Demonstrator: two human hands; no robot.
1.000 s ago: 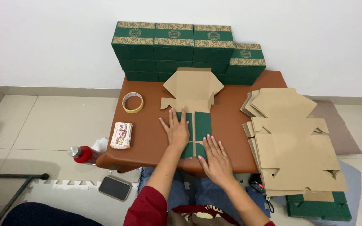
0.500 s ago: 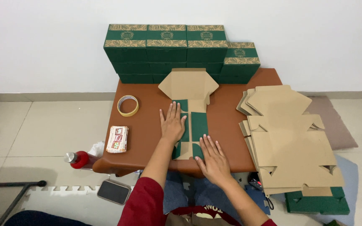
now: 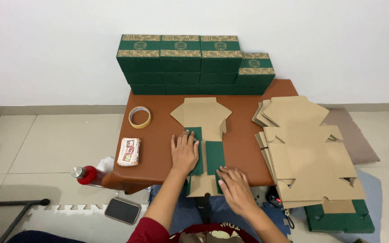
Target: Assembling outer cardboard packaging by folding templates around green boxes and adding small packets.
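Note:
A flat die-cut cardboard box blank (image 3: 202, 118), brown with green folded-in side flaps, lies in the middle of the brown table (image 3: 158, 135). My left hand (image 3: 184, 152) presses flat on the left green flap, fingers spread. My right hand (image 3: 236, 186) rests palm down on the near end of the blank at the table's front edge, beside the right green flap (image 3: 214, 155). Neither hand grips anything.
Assembled green boxes (image 3: 181, 63) are stacked along the wall behind the table. A pile of flat blanks (image 3: 307, 148) covers the right side. A tape roll (image 3: 139, 117) and a small packet (image 3: 128, 151) lie left. A red bottle (image 3: 85, 174) and a phone (image 3: 122, 210) are on the floor.
The view has shifted slightly. Both hands stay pressed on the blank; my right hand has slid a little nearer the front edge.

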